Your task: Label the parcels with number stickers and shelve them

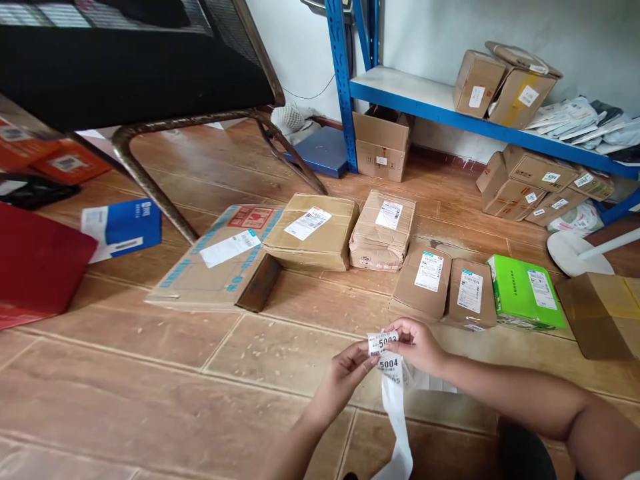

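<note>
Head view: left hand (pixel 344 372) and right hand (pixel 417 345) pinch the numbered label strip (pixel 390 365) above the floor (pixel 280 350), each grip narrow on it, likely to steady its printing; cardboard parcels (pixel 320 247) lie label-up, presumably for reading.

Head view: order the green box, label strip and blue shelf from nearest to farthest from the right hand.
1. Label strip, in the right hand.
2. Green box, on the floor, rightward.
3. Blue shelf, back by the wall.

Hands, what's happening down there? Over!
Left hand, right hand: both pinching label strip. 5004 showing, tail hanging. Green box on floor beyond, not in the way.
</note>
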The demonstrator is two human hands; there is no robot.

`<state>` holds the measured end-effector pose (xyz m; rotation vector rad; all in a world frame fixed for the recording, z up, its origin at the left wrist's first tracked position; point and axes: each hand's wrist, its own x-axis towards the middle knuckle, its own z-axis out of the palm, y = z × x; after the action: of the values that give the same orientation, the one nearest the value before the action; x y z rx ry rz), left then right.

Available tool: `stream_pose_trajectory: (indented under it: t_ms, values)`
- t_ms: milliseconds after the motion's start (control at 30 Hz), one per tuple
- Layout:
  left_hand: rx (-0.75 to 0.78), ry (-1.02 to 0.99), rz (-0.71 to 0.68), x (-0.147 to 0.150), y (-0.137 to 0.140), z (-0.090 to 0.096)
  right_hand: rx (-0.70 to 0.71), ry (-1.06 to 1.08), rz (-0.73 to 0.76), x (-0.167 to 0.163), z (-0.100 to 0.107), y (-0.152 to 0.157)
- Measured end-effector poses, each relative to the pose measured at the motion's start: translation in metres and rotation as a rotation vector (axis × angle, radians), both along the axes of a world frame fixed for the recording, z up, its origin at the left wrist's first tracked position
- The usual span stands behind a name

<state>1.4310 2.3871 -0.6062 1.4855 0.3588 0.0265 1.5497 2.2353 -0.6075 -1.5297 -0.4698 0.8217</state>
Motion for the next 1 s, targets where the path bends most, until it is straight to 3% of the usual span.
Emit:
stream_pose_trajectory:
  t_ms: [100,200,300,400,467,633,733,833,1000]
  values:
    - [-0.094,0.089,0.113,-0.002,-0.002,-0.029,-0.005,-0.052,-0.172,-0.017,-0.031,0.01]
    - [-0.183,0.154,0.123,0.001,-0.004,-0.052,-0.015,-0.023,-0.318,-0.031,-0.058,0.011]
    - [-0.1,0.233,0.106,0.007,-0.007,-0.065,-0.027,0.083,-0.424,-0.042,-0.081,0.01]
    - [0.164,0.258,0.153,0.013,-0.01,-0.069,-0.039,0.09,-0.505,-0.047,-0.095,0.012]
    - [0.244,0.287,0.167,0.018,-0.011,-0.071,-0.059,0.05,-0.542,-0.046,-0.101,0.015]
    - [0.143,0.412,-0.022,0.029,-0.013,-0.075,-0.125,-0.099,-0.746,-0.03,-0.117,0.017]
    - [0.225,0.418,-0.107,0.027,-0.012,-0.077,-0.169,-0.167,-1.026,-0.015,-0.135,0.012]
    - [0.314,0.339,-0.109,0.02,-0.01,-0.077,-0.192,-0.185,-1.245,-0.003,-0.153,0.008]
    - [0.269,0.231,-0.072,0.009,-0.005,-0.076,-0.173,-0.257,-1.334,0.0,-0.158,0.007]
